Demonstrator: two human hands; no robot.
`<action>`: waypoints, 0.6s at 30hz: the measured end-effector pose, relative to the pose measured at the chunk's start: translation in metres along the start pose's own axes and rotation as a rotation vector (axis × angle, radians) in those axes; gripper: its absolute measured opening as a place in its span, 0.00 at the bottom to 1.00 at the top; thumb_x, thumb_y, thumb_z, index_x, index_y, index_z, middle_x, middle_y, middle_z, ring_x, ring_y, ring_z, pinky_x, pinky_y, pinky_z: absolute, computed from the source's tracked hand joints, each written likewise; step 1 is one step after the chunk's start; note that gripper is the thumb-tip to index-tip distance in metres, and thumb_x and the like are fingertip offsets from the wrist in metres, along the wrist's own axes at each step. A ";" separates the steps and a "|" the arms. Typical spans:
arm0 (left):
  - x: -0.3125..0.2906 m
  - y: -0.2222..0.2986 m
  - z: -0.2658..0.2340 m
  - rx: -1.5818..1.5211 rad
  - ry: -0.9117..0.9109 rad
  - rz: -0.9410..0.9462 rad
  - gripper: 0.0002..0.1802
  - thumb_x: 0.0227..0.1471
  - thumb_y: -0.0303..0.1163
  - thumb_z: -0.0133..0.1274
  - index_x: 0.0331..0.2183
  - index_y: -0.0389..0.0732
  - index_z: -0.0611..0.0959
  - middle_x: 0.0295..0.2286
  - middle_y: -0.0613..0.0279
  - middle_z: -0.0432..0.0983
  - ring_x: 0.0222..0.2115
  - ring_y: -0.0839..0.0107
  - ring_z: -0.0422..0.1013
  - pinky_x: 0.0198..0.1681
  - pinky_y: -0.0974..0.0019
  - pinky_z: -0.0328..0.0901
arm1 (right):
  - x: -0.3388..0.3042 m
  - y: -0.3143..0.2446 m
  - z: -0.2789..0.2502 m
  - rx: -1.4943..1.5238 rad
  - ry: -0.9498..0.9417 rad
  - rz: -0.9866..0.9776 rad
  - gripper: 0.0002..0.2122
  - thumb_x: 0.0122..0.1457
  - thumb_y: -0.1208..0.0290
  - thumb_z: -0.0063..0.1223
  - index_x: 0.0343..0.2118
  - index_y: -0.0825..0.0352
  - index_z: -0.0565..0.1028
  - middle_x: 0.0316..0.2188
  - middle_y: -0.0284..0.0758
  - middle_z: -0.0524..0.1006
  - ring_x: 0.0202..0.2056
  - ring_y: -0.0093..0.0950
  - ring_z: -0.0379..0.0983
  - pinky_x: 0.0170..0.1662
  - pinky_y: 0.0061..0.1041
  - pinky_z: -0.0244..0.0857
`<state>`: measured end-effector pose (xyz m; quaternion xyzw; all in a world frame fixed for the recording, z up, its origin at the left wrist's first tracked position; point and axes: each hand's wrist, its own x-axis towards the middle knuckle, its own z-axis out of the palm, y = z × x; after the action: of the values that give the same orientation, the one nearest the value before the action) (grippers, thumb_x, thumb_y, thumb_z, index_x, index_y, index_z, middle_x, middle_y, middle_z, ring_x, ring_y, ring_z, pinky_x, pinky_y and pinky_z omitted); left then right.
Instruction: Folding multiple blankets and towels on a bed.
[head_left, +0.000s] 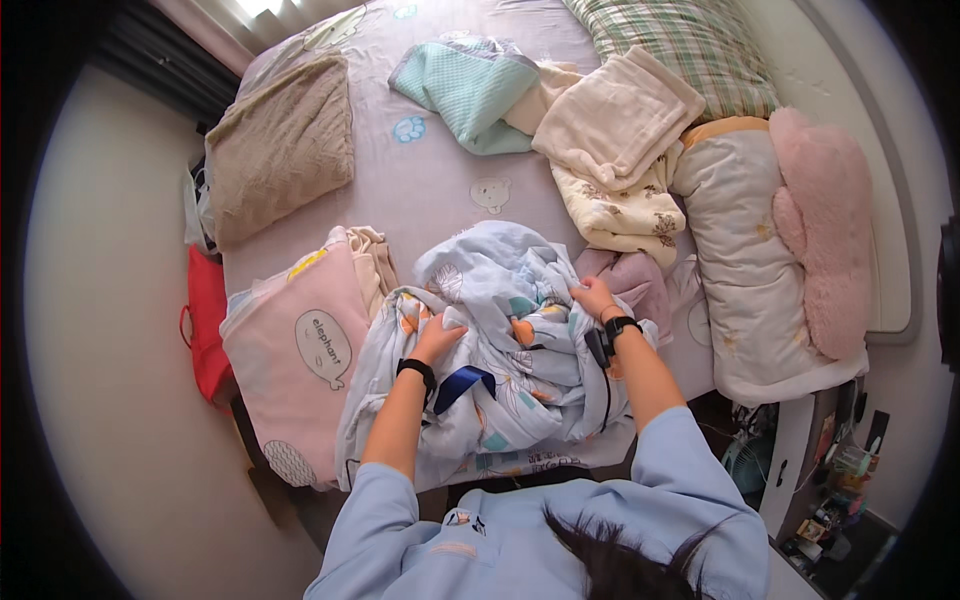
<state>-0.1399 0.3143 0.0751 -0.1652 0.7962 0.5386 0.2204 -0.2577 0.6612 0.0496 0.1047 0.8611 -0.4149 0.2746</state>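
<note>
As I look down through the head camera, the crumpled pale blue quilt (510, 385) lies in loose folds at the near edge of the bed (385, 185), between the person's two hands. Over on its left part, I have the left hand (437, 340) with its fingers pinching a light fold. Toward its right side, a little farther out, the right hand (595, 298) pinches another fold between thumb and fingers; I cannot see every fingertip clearly. Each wrist wears a black band, and near the left one I make out a dark blue strap (466, 382) lying across the quilt.

Just left of the quilt I see a pink blanket (290, 345), folded, with a brown fluffy blanket (283, 150) beyond it at the far left. Past the quilt, in the far middle, lies a rumpled mint-green blanket (485, 95). Right of that, a folded cream blanket (625, 115) rests partly on a patterned cream blanket (615, 210), and a mauve cloth (640, 290) lies nearer, beside the right hand. Along the right side I find a white padded bundle (740, 270) with a fluffy pink cushion (830, 240) against it, and a green plaid pillow (685, 50) at the far right.
</note>
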 end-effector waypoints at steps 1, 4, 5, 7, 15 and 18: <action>-0.013 -0.016 -0.005 -0.001 0.024 -0.040 0.22 0.38 0.35 0.57 0.36 0.33 0.75 0.33 0.57 0.74 0.34 0.67 0.69 0.40 0.67 0.62 | -0.026 -0.018 0.012 0.041 -0.093 -0.072 0.21 0.39 0.64 0.54 0.36 0.72 0.73 0.33 0.45 0.75 0.36 0.34 0.72 0.40 0.27 0.64; -0.025 -0.016 -0.001 0.051 0.090 -0.087 0.28 0.36 0.36 0.59 0.40 0.32 0.71 0.36 0.53 0.72 0.37 0.66 0.68 0.42 0.66 0.62 | -0.112 -0.023 0.006 0.121 -0.260 -0.314 0.16 0.41 0.68 0.51 0.34 0.72 0.73 0.29 0.43 0.75 0.32 0.31 0.71 0.37 0.27 0.63; -0.033 -0.012 0.000 0.016 0.159 -0.083 0.29 0.36 0.35 0.60 0.41 0.32 0.70 0.36 0.51 0.71 0.38 0.66 0.68 0.42 0.67 0.61 | -0.151 -0.025 -0.005 0.073 -0.296 -0.286 0.16 0.41 0.68 0.51 0.34 0.72 0.73 0.28 0.43 0.75 0.31 0.31 0.71 0.36 0.27 0.64; -0.040 -0.007 0.005 -0.080 0.225 -0.053 0.32 0.34 0.31 0.61 0.43 0.31 0.67 0.37 0.50 0.70 0.39 0.66 0.67 0.42 0.67 0.62 | -0.223 -0.004 -0.027 0.007 -0.295 -0.232 0.17 0.41 0.68 0.53 0.36 0.72 0.72 0.29 0.42 0.76 0.31 0.31 0.72 0.37 0.27 0.64; -0.126 0.047 -0.009 -0.186 -0.026 0.193 0.24 0.37 0.21 0.55 0.42 0.40 0.73 0.36 0.65 0.72 0.36 0.74 0.67 0.41 0.71 0.62 | -0.366 0.166 -0.058 0.277 -0.230 0.500 0.22 0.44 0.64 0.59 0.42 0.71 0.72 0.38 0.37 0.74 0.40 0.26 0.70 0.45 0.25 0.61; -0.183 0.103 -0.009 0.101 -0.137 0.346 0.26 0.31 0.18 0.53 0.40 0.43 0.78 0.29 0.62 0.70 0.33 0.69 0.68 0.42 0.71 0.61 | -0.349 0.189 -0.050 0.499 -0.152 0.425 0.18 0.46 0.67 0.57 0.39 0.70 0.73 0.35 0.33 0.74 0.38 0.24 0.69 0.44 0.23 0.62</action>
<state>-0.0375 0.3485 0.2559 0.0224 0.8219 0.5378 0.1863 0.0884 0.8359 0.1462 0.3149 0.6690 -0.5528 0.3842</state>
